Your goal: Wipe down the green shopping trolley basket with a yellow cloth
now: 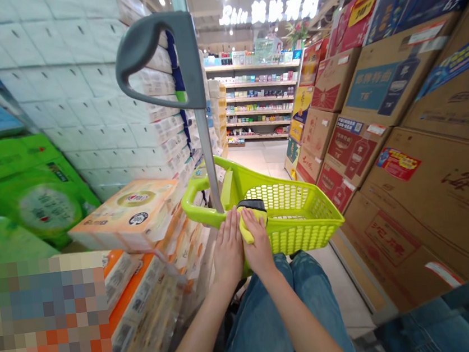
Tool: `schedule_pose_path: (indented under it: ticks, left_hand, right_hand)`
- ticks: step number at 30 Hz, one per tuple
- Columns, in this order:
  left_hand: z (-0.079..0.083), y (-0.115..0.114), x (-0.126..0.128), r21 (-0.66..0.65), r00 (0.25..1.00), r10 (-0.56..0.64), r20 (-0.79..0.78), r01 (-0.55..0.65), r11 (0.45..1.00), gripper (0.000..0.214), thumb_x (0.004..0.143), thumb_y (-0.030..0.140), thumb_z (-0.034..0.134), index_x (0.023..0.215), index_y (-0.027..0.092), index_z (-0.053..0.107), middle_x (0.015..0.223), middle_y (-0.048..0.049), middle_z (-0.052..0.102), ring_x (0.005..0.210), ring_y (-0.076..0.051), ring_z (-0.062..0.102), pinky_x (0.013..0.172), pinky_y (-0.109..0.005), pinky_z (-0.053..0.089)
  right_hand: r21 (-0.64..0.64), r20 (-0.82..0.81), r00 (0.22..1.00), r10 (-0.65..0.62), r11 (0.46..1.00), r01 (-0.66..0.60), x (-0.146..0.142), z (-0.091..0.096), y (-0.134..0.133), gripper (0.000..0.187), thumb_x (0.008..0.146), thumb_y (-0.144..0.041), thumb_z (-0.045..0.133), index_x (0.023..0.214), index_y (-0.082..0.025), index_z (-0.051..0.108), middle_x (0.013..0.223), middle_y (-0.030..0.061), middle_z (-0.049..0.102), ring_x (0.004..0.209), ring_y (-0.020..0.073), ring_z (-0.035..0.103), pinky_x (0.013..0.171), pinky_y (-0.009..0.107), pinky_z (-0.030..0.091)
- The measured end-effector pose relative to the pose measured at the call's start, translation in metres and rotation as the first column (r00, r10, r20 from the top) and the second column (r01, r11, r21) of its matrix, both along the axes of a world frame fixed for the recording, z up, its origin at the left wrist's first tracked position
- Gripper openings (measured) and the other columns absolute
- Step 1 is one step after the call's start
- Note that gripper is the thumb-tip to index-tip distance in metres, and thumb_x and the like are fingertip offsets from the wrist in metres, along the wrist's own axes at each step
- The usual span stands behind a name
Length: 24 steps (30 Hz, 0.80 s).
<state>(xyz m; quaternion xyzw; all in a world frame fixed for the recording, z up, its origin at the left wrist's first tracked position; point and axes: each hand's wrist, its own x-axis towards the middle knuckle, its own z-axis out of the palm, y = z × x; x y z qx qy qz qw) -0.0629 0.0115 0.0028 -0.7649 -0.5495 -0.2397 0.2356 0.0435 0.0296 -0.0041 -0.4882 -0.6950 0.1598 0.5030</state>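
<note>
Nearest to you, blue jeans (255, 323) covered your legs, and your bare forearms reached forward above them. Your left hand (227, 248) lay with its fingers close together, pointing forward, at the near rim of a lime-green plastic shopping basket (292, 237), just beside a yellow-green cloth pouch (249, 225) with a black top edge. Your right hand (258, 238) lay over that pouch, its fingers also close together. Neither hand was spread wide, but this view did not show whether either one gripped the pouch or only rested on it. The pouch sat at the basket's near rim, between your hands. A metal pole (210, 167) rose beside your left hand and ended in a curved grey plastic handle (176, 35). To your left stood orange-trimmed tissue packs (127, 216) and, behind them, stacks of white wrapped paper packs (157, 134) and green packs (20, 189). To your right, brown printed cartons (409, 218) were piled high. Past the basket, a tiled aisle floor (264, 158) led to shelves of small goods (255, 100), under an illuminated shop sign (269, 11)
</note>
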Motion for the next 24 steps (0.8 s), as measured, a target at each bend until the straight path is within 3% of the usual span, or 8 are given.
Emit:
schedule_pose_path:
  ticks: [2, 5, 10, 13, 15, 18, 21, 24]
  left_hand:
    - [0.001, -0.001, 0.000, 0.002, 1.000, 0.006, -0.010, -0.006, 1.000, 0.072, 0.088, 0.003, 0.031, 0.155, 0.010, 0.007, 0.161, -0.0111, 0.019, 0.150, -0.021, 0.012, 0.121, -0.039, 0.027]
    - [0.001, 0.000, 0.000, 0.005, 0.999, 0.016, -0.031, -0.016, 1.000, 0.071, 0.088, 0.002, 0.031, 0.155, 0.008, 0.007, 0.161, -0.0134, 0.018, 0.150, -0.021, 0.012, 0.120, -0.040, 0.028]
    - [-0.001, 0.000, 0.000, -0.009, 0.999, 0.023, -0.043, -0.024, 1.000, 0.072, 0.086, 0.000, 0.032, 0.154, 0.006, 0.008, 0.161, -0.0132, 0.016, 0.150, -0.022, 0.009, 0.120, -0.041, 0.029]
    - [-0.001, 0.000, 0.001, -0.019, 0.999, 0.026, -0.031, -0.026, 0.999, 0.074, 0.085, -0.001, 0.032, 0.154, 0.006, 0.007, 0.161, -0.0131, 0.016, 0.150, -0.021, 0.009, 0.120, -0.041, 0.028]
    - [0.000, -0.001, 0.001, -0.020, 0.999, 0.021, -0.025, -0.021, 1.000, 0.075, 0.084, -0.002, 0.032, 0.154, 0.007, 0.005, 0.161, -0.0133, 0.016, 0.150, -0.021, 0.010, 0.120, -0.041, 0.029]
    - [0.001, -0.001, 0.001, -0.010, 1.000, 0.016, -0.024, -0.016, 1.000, 0.076, 0.085, -0.002, 0.031, 0.154, 0.008, 0.003, 0.160, -0.0140, 0.019, 0.150, -0.022, 0.012, 0.120, -0.041, 0.029]
    - [0.003, -0.002, 0.001, 0.009, 0.999, 0.016, -0.031, -0.015, 1.000, 0.075, 0.086, 0.000, 0.031, 0.155, 0.008, 0.002, 0.160, -0.0150, 0.020, 0.150, -0.021, 0.014, 0.120, -0.041, 0.029]
    - [0.004, -0.003, 0.001, 0.017, 0.999, 0.022, -0.042, -0.021, 1.000, 0.074, 0.087, 0.002, 0.033, 0.155, 0.008, 0.005, 0.161, -0.0151, 0.019, 0.150, -0.021, 0.014, 0.120, -0.040, 0.028]
  right_hand:
    - [0.031, 0.035, 0.997, 0.074, 0.997, -0.075, 0.003, 0.001, -0.002, 0.075, 0.075, -0.004, 0.038, 0.147, -0.025, 0.041, 0.153, 0.0016, 0.041, 0.146, 0.0174, 0.032, 0.124, 0.047, 0.013]
    - [0.056, 0.136, 0.988, 0.079, 0.995, -0.088, 0.035, -0.012, -0.003, 0.081, 0.071, -0.004, 0.039, 0.150, -0.026, 0.036, 0.155, 0.0010, 0.039, 0.146, 0.0182, 0.030, 0.124, 0.050, 0.012]
    - [0.068, 0.175, 0.976, -0.128, 0.991, 0.118, 0.106, -0.050, -0.003, 0.080, 0.072, -0.004, 0.038, 0.149, -0.027, 0.038, 0.153, 0.0021, 0.042, 0.146, 0.0192, 0.031, 0.122, 0.053, 0.013]
    - [0.052, 0.167, 0.961, -0.222, 0.975, 0.216, 0.125, -0.061, -0.004, 0.078, 0.073, -0.005, 0.039, 0.148, -0.026, 0.039, 0.153, 0.0033, 0.041, 0.146, 0.0203, 0.031, 0.122, 0.054, 0.013]
    - [0.021, 0.123, 0.953, -0.275, 0.961, 0.275, 0.117, -0.058, -0.002, 0.075, 0.073, -0.006, 0.039, 0.146, -0.023, 0.043, 0.152, 0.0051, 0.044, 0.146, 0.0222, 0.032, 0.122, 0.056, 0.012]
    - [-0.039, 0.018, 0.959, -0.282, 0.958, 0.282, 0.077, -0.037, 0.003, 0.066, 0.077, -0.008, 0.040, 0.141, -0.020, 0.051, 0.146, 0.0078, 0.050, 0.144, 0.0250, 0.036, 0.121, 0.059, 0.012]
    - [-0.023, -0.037, 0.997, -0.067, 0.998, 0.066, 0.026, -0.009, 0.005, 0.060, 0.082, -0.010, 0.042, 0.140, -0.022, 0.052, 0.145, 0.0058, 0.052, 0.142, 0.0226, 0.039, 0.123, 0.055, 0.014]
    - [0.014, -0.063, 0.993, 0.100, 0.995, -0.099, 0.000, 0.008, 0.002, 0.061, 0.085, -0.013, 0.044, 0.145, -0.025, 0.045, 0.150, 0.0027, 0.045, 0.144, 0.0188, 0.036, 0.124, 0.049, 0.013]
